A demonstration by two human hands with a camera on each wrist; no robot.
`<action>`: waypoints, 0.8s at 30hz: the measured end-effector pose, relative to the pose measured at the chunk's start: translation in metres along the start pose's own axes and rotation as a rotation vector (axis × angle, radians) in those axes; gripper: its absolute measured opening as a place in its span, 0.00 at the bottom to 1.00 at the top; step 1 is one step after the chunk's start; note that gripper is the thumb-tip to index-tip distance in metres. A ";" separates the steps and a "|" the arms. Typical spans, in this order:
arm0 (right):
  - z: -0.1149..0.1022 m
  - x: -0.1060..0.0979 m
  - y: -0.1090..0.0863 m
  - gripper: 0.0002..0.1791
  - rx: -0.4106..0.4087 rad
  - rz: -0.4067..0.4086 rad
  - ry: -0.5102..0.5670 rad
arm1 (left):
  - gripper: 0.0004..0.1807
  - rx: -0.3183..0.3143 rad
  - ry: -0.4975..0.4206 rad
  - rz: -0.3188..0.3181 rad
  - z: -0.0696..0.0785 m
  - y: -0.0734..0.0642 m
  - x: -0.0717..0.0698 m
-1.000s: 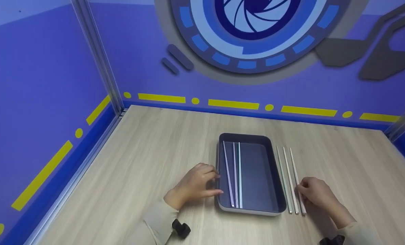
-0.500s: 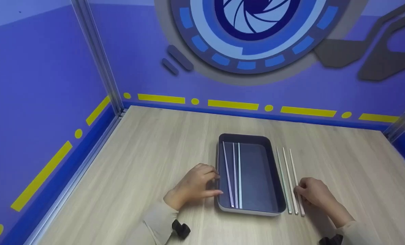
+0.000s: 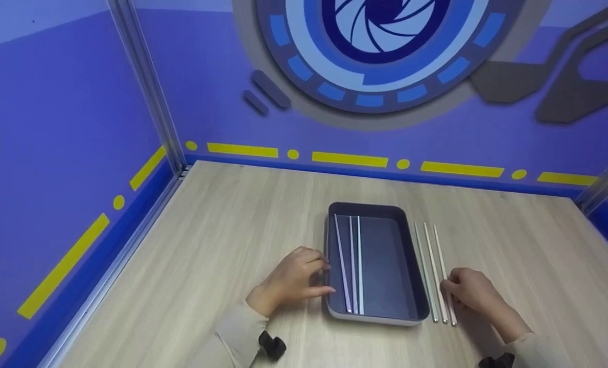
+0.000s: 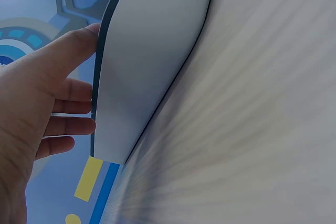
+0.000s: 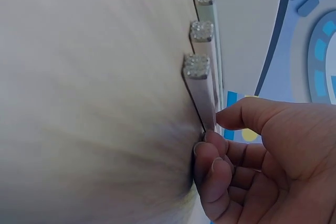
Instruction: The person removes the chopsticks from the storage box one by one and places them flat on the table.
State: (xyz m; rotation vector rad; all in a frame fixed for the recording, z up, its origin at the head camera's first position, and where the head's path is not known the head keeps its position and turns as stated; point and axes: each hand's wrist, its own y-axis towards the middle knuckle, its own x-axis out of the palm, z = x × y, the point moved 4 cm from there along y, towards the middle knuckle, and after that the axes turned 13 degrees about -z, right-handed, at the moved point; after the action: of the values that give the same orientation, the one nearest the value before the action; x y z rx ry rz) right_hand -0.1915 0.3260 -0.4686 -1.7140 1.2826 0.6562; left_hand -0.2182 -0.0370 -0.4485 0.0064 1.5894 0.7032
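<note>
A dark rectangular tray point(image 3: 388, 266) with a pale outside stands on the table. Inside, toward its left wall, lie two purple chopsticks point(image 3: 341, 255) and one pale blue chopstick point(image 3: 360, 266). My left hand point(image 3: 293, 276) touches the tray's left rim with nearly straight fingers and thumb. Right of the tray lie a pale green chopstick point(image 3: 425, 273), a cream chopstick point(image 3: 433, 255) and a pink chopstick point(image 3: 439, 248), roughly side by side. Thumb and fingers of my right hand point(image 3: 471, 289) pinch the pink one near its thick end. Patterned silvery ends point(image 5: 198, 66) show in the right wrist view.
The wood-grain table point(image 3: 232, 214) is bounded by a blue-purple wall point(image 3: 207, 87) at the back and another on the left. A metal post point(image 3: 150, 82) rises at the far left corner. Black straps point(image 3: 272, 345) sit on both wrists.
My right hand has shifted the pink chopstick very slightly left, closer to the cream one. The left hand and tray stay in place; the head view has tilted a little.
</note>
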 end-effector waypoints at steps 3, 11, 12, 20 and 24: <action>0.000 0.000 0.000 0.11 0.002 -0.008 0.003 | 0.22 -0.006 0.003 -0.002 0.000 0.000 0.000; -0.001 0.000 0.000 0.11 0.025 -0.015 0.010 | 0.22 -0.026 0.002 -0.019 0.000 0.000 0.000; 0.000 0.000 0.001 0.11 0.027 -0.016 0.011 | 0.22 -0.027 0.002 -0.019 0.000 0.000 0.000; 0.000 -0.002 0.001 0.12 0.025 -0.015 0.011 | 0.22 -0.020 0.010 -0.013 0.000 0.000 0.001; -0.002 -0.005 0.001 0.12 0.017 -0.012 0.019 | 0.22 -0.021 0.012 -0.010 0.000 -0.001 0.000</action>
State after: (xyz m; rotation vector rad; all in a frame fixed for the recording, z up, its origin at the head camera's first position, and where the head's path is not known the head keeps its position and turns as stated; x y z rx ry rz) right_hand -0.1939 0.3263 -0.4639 -1.7163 1.2873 0.6212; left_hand -0.2179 -0.0376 -0.4492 -0.0211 1.5923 0.7138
